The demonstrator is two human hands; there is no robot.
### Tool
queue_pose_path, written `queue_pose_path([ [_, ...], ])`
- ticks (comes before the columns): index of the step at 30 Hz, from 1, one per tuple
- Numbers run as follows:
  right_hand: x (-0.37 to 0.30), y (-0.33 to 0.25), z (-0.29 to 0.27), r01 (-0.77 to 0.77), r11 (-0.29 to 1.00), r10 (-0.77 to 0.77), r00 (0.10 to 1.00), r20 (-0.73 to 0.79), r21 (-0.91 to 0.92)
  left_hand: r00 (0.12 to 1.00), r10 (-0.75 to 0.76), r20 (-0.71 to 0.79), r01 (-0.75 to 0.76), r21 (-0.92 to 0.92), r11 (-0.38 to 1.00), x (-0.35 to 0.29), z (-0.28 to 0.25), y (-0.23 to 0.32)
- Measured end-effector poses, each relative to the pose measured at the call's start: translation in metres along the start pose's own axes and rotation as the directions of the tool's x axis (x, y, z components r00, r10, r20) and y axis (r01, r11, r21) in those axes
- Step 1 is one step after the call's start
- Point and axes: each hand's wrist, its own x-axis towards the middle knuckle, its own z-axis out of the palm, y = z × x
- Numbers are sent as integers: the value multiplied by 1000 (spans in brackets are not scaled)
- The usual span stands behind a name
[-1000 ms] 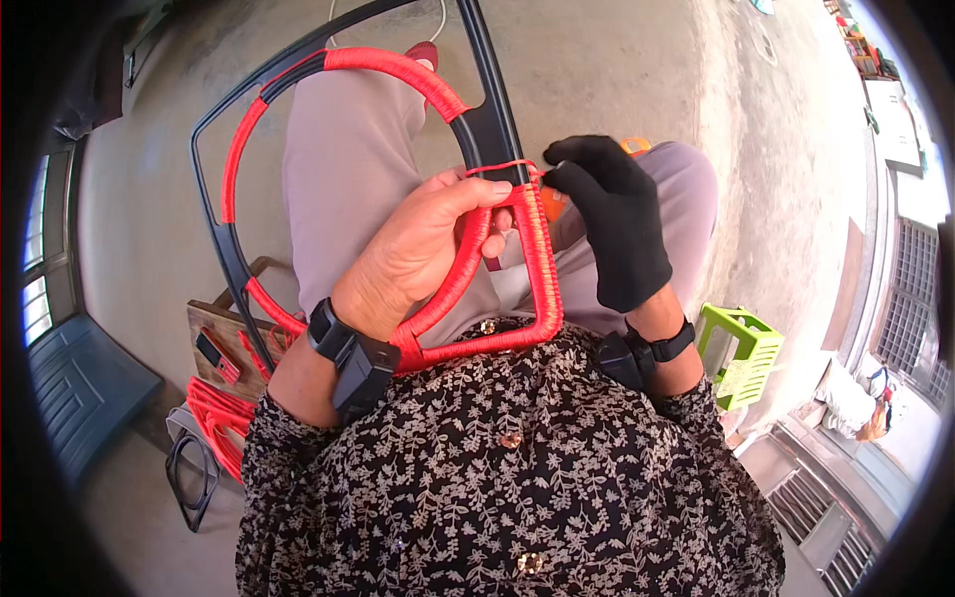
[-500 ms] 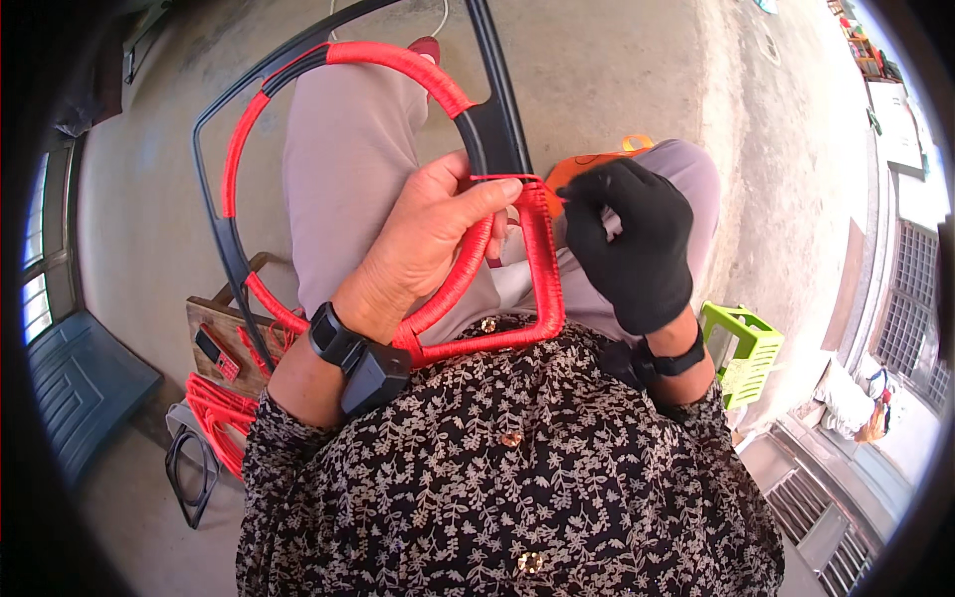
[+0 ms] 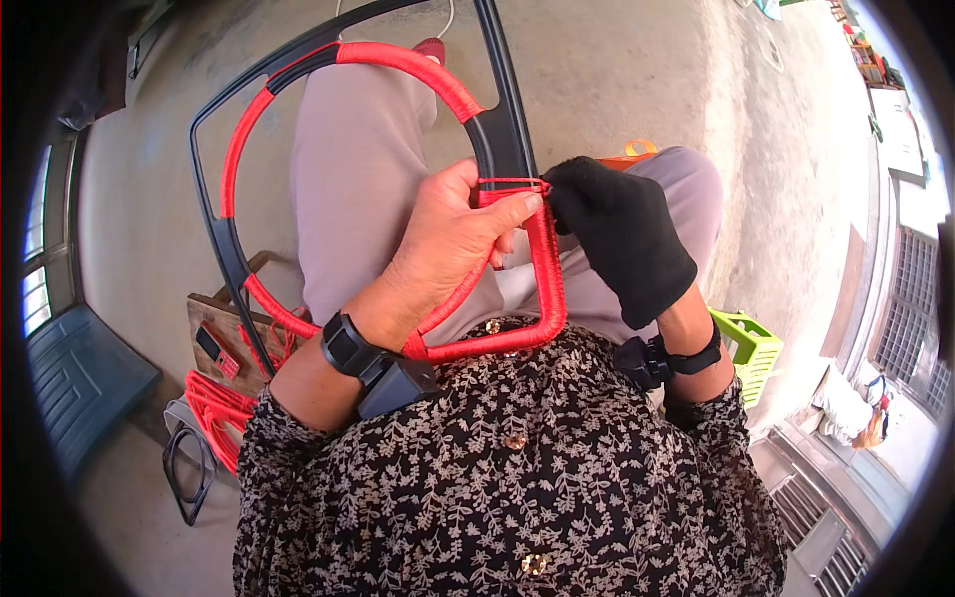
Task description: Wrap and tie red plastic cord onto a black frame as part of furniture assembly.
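Note:
A black frame [image 3: 508, 139] with a ring inside a squarish outer bar rests over my lap, partly wound with red cord [image 3: 545, 264]. The windings cover its near right corner and stretches of the ring; other parts are bare black. My bare left hand [image 3: 458, 224] is closed round the frame where ring and outer bar meet, its thumb pressing on the wound cord. A loose strand crosses the bar just above that thumb. At the bar's right edge, my right hand [image 3: 622, 229], in a black glove, has its fingers pinched together at the strand's end.
On the left, a wooden stool [image 3: 234, 343] carries a red phone [image 3: 217, 350], with a bundle of red cord [image 3: 214, 413] beside it. A blue plastic seat [image 3: 95, 383] stands further left. To my right is a green plastic basket [image 3: 753, 350]; an orange item [image 3: 627, 159] lies beyond my right knee.
My gloved right hand has come in to the left against the bar, and the strand now lies across the bar above my left thumb. The left hand keeps its hold.

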Motion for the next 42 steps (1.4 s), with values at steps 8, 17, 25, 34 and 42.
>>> queue_pose_path([
  [8,1,-1,2,187,940,-224,969,-102,-284,999,36,-23,-35,29,999,3,-4,-8],
  [17,10,31,11,-222,758,161,975,154,613,996,87,-27,-84,102,991,0,-4,-7],
  [25,26,23,13,-265,712,129,960,249,650,981,20,-193,-70,-255,964,-8,-6,-9],
  [34,9,27,14,-315,695,130,939,318,646,980,-107,-167,56,-286,957,-16,-8,-8],
  [42,5,27,20,-354,662,185,931,313,661,997,-50,-55,41,-161,986,-16,-20,-13],
])
